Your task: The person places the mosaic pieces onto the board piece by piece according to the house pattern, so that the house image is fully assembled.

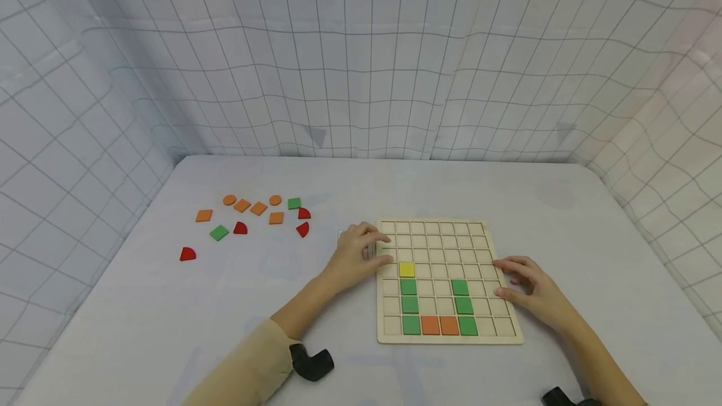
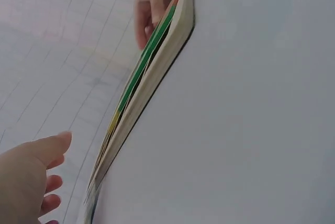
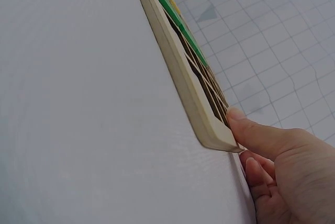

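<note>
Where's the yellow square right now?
In the head view, the yellow square sits left of centre on the board, just beyond three green squares.

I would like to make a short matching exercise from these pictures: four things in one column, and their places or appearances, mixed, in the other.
Column one
1. Yellow square
2. Orange squares on the board
3. Red pieces
4. The board itself

Column two
A. Loose on the table, left of the board
B. Pale, divided into cells
C. At the far end of a line of green squares
D. In the nearest row, between green squares

Pairs: 1-C, 2-D, 3-A, 4-B
</note>
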{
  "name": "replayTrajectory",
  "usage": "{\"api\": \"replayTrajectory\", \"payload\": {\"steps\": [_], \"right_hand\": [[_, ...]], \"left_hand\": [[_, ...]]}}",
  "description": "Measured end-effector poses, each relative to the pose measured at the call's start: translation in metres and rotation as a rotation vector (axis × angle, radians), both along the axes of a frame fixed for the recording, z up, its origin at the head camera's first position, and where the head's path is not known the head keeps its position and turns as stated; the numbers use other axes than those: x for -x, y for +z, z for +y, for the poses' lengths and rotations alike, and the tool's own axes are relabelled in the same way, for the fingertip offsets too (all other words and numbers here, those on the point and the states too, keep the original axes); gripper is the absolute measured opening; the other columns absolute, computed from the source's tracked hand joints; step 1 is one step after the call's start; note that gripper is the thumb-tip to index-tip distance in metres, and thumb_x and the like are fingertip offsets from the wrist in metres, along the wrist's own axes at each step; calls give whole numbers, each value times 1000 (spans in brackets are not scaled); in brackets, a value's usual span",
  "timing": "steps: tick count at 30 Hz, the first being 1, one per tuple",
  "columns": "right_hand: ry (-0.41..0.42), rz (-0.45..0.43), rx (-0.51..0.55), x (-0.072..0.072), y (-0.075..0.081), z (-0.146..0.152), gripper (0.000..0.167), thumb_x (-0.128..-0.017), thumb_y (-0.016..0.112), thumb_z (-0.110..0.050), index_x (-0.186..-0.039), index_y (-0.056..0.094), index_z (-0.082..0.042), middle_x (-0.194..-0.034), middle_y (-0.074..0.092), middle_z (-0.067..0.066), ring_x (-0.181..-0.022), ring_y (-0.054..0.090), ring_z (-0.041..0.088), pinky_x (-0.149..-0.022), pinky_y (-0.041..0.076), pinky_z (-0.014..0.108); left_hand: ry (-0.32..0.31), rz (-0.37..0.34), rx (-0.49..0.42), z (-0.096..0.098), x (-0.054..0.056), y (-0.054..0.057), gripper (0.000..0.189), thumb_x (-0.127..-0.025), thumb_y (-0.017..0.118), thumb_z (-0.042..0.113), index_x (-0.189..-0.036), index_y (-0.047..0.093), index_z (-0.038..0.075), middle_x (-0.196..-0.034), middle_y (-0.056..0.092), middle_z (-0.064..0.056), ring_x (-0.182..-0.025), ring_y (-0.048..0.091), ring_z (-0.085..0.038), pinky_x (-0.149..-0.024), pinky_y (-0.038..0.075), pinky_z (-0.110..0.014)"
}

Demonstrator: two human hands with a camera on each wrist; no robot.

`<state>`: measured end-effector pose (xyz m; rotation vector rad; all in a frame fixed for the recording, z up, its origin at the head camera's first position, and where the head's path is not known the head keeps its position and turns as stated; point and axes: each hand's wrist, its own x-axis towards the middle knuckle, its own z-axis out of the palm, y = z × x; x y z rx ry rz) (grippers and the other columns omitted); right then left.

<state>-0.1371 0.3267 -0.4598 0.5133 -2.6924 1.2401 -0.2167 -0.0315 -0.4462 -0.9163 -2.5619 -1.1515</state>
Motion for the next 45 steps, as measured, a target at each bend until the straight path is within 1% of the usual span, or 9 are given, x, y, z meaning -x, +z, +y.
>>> {"api": "replayTrajectory", "payload": {"steps": [6, 12, 15, 21, 25, 29, 34, 38, 45], "right_hand": [[-5, 6, -3, 1, -3, 2, 50, -74, 72, 0, -121, 56, 0, -118, 47, 10, -94, 48, 1, -78, 36, 7], [5, -5, 25, -1, 0, 0, 47, -76, 72, -5, -121, 56, -3, -118, 47, 7, -95, 48, 0, -79, 36, 7], [10, -8, 49, -1, 0, -1, 47, -76, 72, -6, -121, 57, -3, -118, 47, 7, -96, 48, 0, -79, 36, 7], [18, -7, 47, -1, -1, 0, 48, -76, 72, -5, -121, 56, -2, -119, 46, 8, -98, 47, 0, -79, 37, 7], [18, -11, 46, -1, 0, 0, 49, -76, 72, -3, -122, 56, -2, -119, 46, 9, -98, 46, 0, -79, 36, 7], [10, -11, 41, -1, 0, 0, 50, -75, 72, -2, -122, 55, -2, -120, 46, 9, -97, 47, 1, -79, 36, 7], [12, -13, 43, -1, 0, 0, 50, -75, 72, -2, -122, 55, -1, -120, 46, 9, -98, 46, 0, -79, 37, 7], [24, -10, 54, -1, 0, 0, 49, -75, 72, -2, -122, 56, -1, -120, 46, 9, -101, 45, -1, -79, 37, 7], [21, 2, 45, 0, 0, 0, 50, -74, 72, 0, -121, 56, -1, -119, 46, 9, -98, 46, 0, -79, 36, 7]], "left_hand": [[153, 47, -13, -47, 23, 6, 28, -77, 74, 20, -101, 66, 7, -101, 54, -8, -97, 45, -27, -88, 30, -51], [275, 69, -16, -96, 44, -2, 29, -76, 74, 17, -102, 66, 5, -104, 54, -14, -101, 46, -33, -85, 30, -52], [298, 88, -19, -114, 50, -6, 29, -74, 75, 14, -100, 66, 5, -103, 55, -15, -97, 47, -34, -82, 31, -53], [286, 149, -19, -140, 55, -10, 28, -73, 76, 13, -98, 66, 5, -97, 55, -15, -85, 47, -32, -79, 29, -52], [298, 156, -17, -152, 55, -12, 30, -73, 76, 12, -100, 66, 3, -100, 56, -17, -94, 47, -36, -86, 25, -58], [289, 136, 14, -156, 55, -14, 31, -74, 75, 13, -102, 65, 3, -101, 55, -18, -97, 47, -36, -87, 25, -57], [254, 135, 33, -153, 57, -13, 29, -77, 72, 14, -104, 64, 4, -99, 55, -17, -97, 45, -36, -90, 22, -59], [248, 135, 49, -149, 59, -13, 27, -80, 69, 13, -104, 65, 5, -96, 53, -15, -89, 44, -34, -88, 24, -57], [236, 97, 132, -149, 63, -15, 29, -83, 66, 13, -112, 63, 8, -104, 49, -16, -99, 38, -37, -93, 19, -55]]}}
